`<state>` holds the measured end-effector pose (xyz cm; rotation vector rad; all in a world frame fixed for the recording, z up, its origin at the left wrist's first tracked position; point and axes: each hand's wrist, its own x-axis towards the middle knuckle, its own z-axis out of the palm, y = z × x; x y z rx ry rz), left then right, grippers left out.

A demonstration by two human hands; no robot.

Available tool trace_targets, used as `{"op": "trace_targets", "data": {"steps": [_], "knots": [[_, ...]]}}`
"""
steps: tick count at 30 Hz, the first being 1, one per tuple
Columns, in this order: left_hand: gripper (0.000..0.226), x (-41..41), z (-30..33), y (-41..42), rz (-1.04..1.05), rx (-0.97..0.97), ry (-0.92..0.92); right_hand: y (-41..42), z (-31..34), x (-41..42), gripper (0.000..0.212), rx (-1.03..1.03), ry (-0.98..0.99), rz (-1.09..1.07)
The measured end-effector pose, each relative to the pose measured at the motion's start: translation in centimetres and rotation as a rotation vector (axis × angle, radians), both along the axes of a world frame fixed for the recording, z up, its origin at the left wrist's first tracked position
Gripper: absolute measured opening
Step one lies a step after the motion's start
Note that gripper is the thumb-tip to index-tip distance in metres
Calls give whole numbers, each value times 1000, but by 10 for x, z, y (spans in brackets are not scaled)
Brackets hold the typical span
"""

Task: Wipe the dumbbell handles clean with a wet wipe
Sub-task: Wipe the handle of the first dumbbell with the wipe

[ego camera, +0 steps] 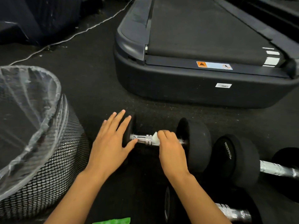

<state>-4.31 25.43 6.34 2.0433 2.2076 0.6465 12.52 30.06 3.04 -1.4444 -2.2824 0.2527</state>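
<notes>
The handle (pixel 142 139) runs left-right; the right hand (pixel 171 148) clasps the wet wipe (pixel 155 138) around it; the left hand (pixel 111 139), fingers straight, steadies the left weight (pixel 129 126).

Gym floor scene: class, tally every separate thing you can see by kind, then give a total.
Dumbbells: 3
Wet wipes: 1
Mesh bins with clear liner: 1
Treadmills: 1
Green packets, partly out of frame: 1
Cables: 1
Total: 8
</notes>
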Motion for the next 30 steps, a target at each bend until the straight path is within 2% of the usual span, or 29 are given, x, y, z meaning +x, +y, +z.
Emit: {"op": "trace_targets", "data": {"steps": [3, 7, 10, 13, 16, 18, 21, 23, 30], "knots": [[71, 0, -12, 1, -36, 6, -101, -2, -15, 2, 43, 37, -33, -13], [70, -2, -17, 2, -43, 50, -135, 18, -14, -14, 11, -105, 13, 27], [71, -2, -19, 3, -32, 53, -141, 18, -12, -18, 15, -153, 21, 71], [72, -3, -19, 2, -32, 58, -178, 7, -12, -1, 26, -131, 135, 96], [72, -2, -20, 3, -31, 75, -174, 19, -3, -2, 12, -172, 44, 94], [72, -2, -20, 4, -25, 76, -170, 20, 0, -7, 11, -180, -30, 108], [72, -2, -21, 5, -24, 91, -176, 15, -5, 3, 16, -137, -16, 173], [71, -2, -22, 4, -27, 109, -182, 21, -2, 2, 9, -151, 7, 143], [70, -2, -24, 2, -29, 132, -195, 21, 1, -8, 10, -157, -4, 170]]}}
